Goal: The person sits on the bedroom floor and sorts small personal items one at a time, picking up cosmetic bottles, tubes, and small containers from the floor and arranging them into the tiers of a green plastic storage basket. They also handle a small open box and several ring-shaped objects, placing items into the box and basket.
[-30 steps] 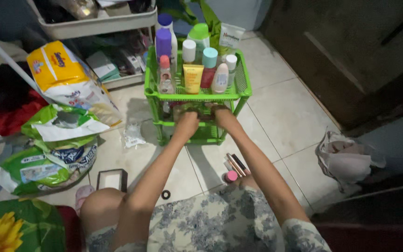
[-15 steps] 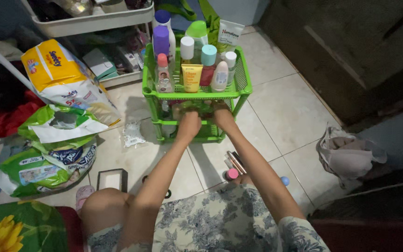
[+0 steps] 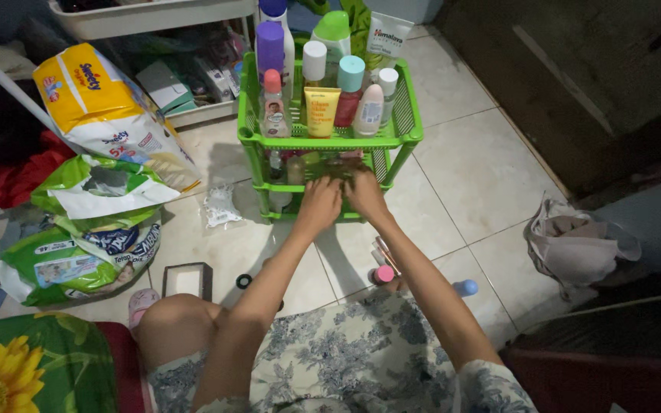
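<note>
At the centre of the frame, both hands reach into the lower tier of a green rack (image 3: pixel 329 140) standing on the tiled floor (image 3: pixel 468 160). Left hand (image 3: pixel 319 206) and right hand (image 3: pixel 364 195) sit side by side, touching, fingers curled down onto the shelf's front edge; whether they grip anything I cannot tell, since the fingertips are lost in shadow under the top tier. That top tier holds upright bottles: a purple-capped bottle (image 3: pixel 271 47) at upper left, a yellow tube (image 3: pixel 321 111) in front, a teal-capped bottle (image 3: pixel 350 90) beside it, and a white bottle (image 3: pixel 368 109) to its right. A few small bottles stand dimly on the lower tier just behind the hands. On the floor just right of the right forearm lies a pink cap (image 3: pixel 384 274), with a blue cap (image 3: pixel 466 287) farther right. At left lie a green diaper pack (image 3: pixel 78 256) and a yellow diaper pack (image 3: pixel 105 111) above it. A crumpled bag (image 3: pixel 571 245) rests at right.
</note>
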A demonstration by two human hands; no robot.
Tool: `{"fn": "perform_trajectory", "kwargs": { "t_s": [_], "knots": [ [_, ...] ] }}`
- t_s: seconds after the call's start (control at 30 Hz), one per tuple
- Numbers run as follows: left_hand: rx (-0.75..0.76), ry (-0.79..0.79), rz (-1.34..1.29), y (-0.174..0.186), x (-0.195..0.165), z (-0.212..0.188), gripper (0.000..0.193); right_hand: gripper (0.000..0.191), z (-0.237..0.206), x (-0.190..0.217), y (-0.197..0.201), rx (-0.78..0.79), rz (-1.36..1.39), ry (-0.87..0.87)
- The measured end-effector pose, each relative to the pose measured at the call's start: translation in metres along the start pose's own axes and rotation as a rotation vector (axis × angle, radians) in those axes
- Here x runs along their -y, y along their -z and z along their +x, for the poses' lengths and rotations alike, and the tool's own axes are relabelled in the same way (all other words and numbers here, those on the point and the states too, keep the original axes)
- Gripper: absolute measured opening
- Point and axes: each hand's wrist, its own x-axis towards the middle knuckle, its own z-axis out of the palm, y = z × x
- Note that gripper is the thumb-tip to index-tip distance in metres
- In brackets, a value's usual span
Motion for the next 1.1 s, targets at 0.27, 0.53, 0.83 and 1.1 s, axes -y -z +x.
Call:
{"fn": "perform_trajectory", "kwargs": {
  "t_s": [0.27,0.53,0.83,1.1],
  "knots": [
    [-0.279,0.035,-0.135,0.046,0.025,-0.081,0.031,0.022,-0.094,-0.020,0.052,-0.498,0.032,-0.088],
    [-0.413,0.227,-0.090,0.080,0.069,-0.104,0.052,0.029,-0.172,-0.119,0.044,-0.365,-0.073,-0.608],
    [-0.375,0.199,-0.204,0.050,0.038,-0.093,0.061,0.032,-0.160,-0.113,0.032,0.226,-0.268,-0.793],
    [-0.322,0.242,-0.248,0.045,0.041,-0.100,0.066,0.042,-0.158,-0.106,0.029,0.257,-0.423,-0.757]
  ]
}}
